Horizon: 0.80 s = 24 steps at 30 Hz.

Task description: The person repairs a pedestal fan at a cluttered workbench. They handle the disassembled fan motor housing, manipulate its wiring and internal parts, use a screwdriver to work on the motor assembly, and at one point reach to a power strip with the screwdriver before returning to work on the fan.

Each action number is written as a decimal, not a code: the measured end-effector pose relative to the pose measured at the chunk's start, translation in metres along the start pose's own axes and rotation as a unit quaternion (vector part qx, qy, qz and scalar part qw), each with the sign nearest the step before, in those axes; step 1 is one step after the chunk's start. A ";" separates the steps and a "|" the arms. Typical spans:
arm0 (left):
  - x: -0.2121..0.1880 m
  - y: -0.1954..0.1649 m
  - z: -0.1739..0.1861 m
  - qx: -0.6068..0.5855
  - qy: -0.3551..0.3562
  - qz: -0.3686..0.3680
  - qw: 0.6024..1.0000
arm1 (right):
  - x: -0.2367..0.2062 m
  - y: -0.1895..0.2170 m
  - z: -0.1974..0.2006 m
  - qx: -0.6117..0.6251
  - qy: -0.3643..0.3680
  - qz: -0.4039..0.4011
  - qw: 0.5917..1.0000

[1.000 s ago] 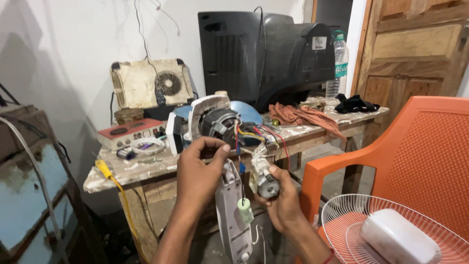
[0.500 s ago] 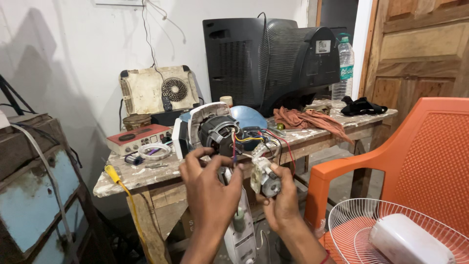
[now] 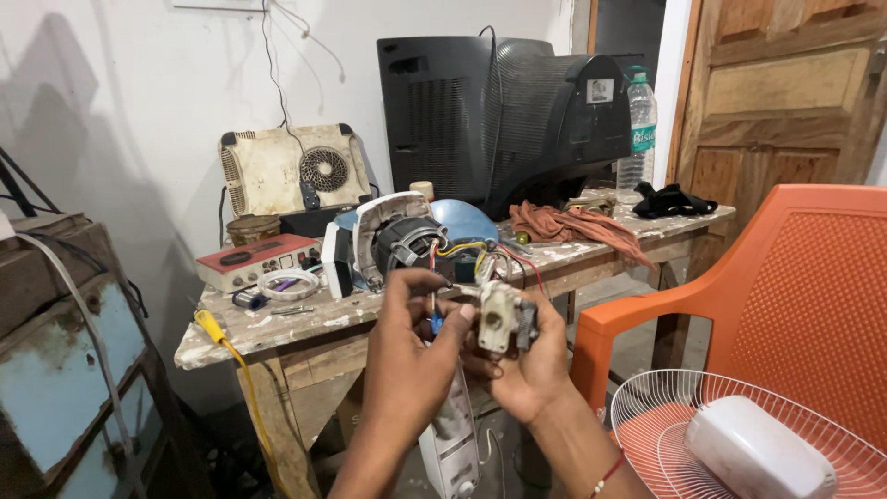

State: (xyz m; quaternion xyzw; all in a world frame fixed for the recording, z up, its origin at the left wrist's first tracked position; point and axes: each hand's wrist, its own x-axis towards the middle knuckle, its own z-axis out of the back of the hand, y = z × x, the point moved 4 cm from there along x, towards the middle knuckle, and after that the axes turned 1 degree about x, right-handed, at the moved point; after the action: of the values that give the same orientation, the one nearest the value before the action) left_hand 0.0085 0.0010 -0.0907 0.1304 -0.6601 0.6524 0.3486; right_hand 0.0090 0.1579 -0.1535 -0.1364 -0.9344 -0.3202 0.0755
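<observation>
My right hand (image 3: 528,365) grips a small cream-coloured switch unit (image 3: 500,319) with a dark back part. My left hand (image 3: 413,346) pinches thin coloured wires (image 3: 432,305) that lead up from the unit to a fan motor (image 3: 403,245) in a white housing on the wooden table (image 3: 277,328). Both hands are held in front of the table's edge, close together. A white fan stand (image 3: 451,434) hangs below my hands, partly hidden by them.
An orange plastic chair (image 3: 785,286) at the right holds a white fan grille (image 3: 665,434) and a white cover (image 3: 756,453). On the table stand a black television (image 3: 499,115), a water bottle (image 3: 641,129), an orange cloth (image 3: 568,225) and a red-topped box (image 3: 245,261). A blue metal cabinet (image 3: 55,370) stands at the left.
My hands have lifted slightly and the switch unit has turned toward me. The camera has shifted a little to the right and closer.
</observation>
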 end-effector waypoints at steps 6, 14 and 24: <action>0.005 0.005 0.001 0.079 0.002 -0.001 0.997 | -0.006 0.023 -0.003 -0.210 0.028 0.246 0.946; 0.010 0.024 0.003 -0.130 0.029 0.038 0.990 | -0.041 0.032 -0.029 -0.531 0.047 0.473 0.701; 0.008 0.040 0.017 -0.166 -0.020 0.041 0.985 | -0.027 0.004 -0.008 -0.368 0.051 0.250 0.894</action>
State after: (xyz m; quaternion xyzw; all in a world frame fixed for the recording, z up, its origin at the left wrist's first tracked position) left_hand -0.0276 -0.0084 -0.1150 0.0564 -0.7709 0.5449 0.3249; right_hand 0.0359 0.1508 -0.1512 -0.3671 -0.6796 -0.6183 0.1450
